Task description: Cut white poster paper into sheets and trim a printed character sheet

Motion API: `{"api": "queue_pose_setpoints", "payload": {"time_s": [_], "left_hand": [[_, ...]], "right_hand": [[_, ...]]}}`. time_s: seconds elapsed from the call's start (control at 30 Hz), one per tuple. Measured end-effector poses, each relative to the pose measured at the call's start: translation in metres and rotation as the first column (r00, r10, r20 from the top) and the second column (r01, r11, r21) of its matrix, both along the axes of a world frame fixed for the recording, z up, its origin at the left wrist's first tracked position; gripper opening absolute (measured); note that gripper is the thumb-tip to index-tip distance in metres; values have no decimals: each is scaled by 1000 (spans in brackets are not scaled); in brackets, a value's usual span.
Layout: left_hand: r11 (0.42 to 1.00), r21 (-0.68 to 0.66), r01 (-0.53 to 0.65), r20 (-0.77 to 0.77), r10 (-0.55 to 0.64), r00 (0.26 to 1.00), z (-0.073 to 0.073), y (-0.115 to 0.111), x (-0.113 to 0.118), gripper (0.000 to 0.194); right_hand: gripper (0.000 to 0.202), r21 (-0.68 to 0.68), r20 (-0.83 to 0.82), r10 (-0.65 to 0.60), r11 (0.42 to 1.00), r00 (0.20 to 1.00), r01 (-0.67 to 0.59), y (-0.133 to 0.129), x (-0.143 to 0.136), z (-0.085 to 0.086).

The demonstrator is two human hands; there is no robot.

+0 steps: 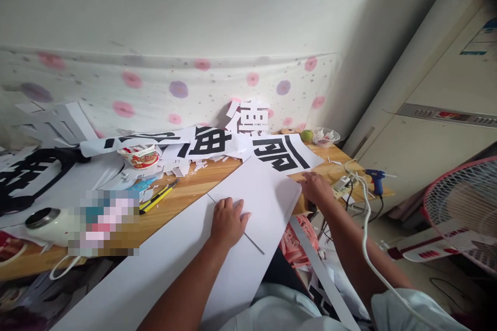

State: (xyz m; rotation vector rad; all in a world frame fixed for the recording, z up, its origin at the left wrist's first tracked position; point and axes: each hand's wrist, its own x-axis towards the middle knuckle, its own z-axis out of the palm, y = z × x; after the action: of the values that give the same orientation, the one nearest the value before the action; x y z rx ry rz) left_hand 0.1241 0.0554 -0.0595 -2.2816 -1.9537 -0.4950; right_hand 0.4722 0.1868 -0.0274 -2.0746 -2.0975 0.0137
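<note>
A large white board (155, 269) slants from the lower left across the wooden table, its far corner at the right. My left hand (229, 222) presses down on it, fingers bent and slightly apart, holding nothing. A thin dark line (254, 244) crosses the board beside that hand. Just past the board's right corner, my right hand (318, 190) is at the table edge with its fingers curled downward; whatever lies within them is hidden. A paper sheet with a bold black character (275, 152) lies beyond the board, close to both hands.
A yellow utility knife (158, 196), an instant-noodle tub (139, 156) and a white flask (50, 225) stand or lie on the left. A cut-out white character (248, 117) leans at the wall. Rightward are a blue glue gun (376, 181), cables, a power strip (342, 186) and a fan (466, 207).
</note>
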Motion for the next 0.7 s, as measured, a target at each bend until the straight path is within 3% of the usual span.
{"api": "queue_pose_setpoints", "payload": {"time_s": [0.13, 0.3, 0.43, 0.57, 0.63, 0.7], "left_hand": [[1000, -16, 8, -39, -8, 999, 4, 4, -2, 39], [997, -63, 50, -92, -56, 994, 16, 14, -6, 38], [981, -175, 80, -130, -103, 986, 30, 29, -9, 39], [935, -337, 111, -37, -132, 991, 46, 45, -20, 29], [914, -386, 124, 5, -133, 991, 55, 54, -28, 25], [895, -426, 134, 48, -126, 991, 64, 63, -35, 25]], "right_hand": [[36, -84, 34, -89, 992, 995, 91, -26, 21, -7], [39, -133, 14, -122, 983, 992, 123, -35, 15, -16], [40, -115, -47, -183, 978, 982, 177, -37, 12, -21], [43, -49, -129, -234, 972, 964, 229, -46, 18, -17], [39, -8, -283, -215, 975, 935, 222, -55, 18, -11], [39, -10, -564, -159, 982, 810, 187, -66, 10, -4]]}}
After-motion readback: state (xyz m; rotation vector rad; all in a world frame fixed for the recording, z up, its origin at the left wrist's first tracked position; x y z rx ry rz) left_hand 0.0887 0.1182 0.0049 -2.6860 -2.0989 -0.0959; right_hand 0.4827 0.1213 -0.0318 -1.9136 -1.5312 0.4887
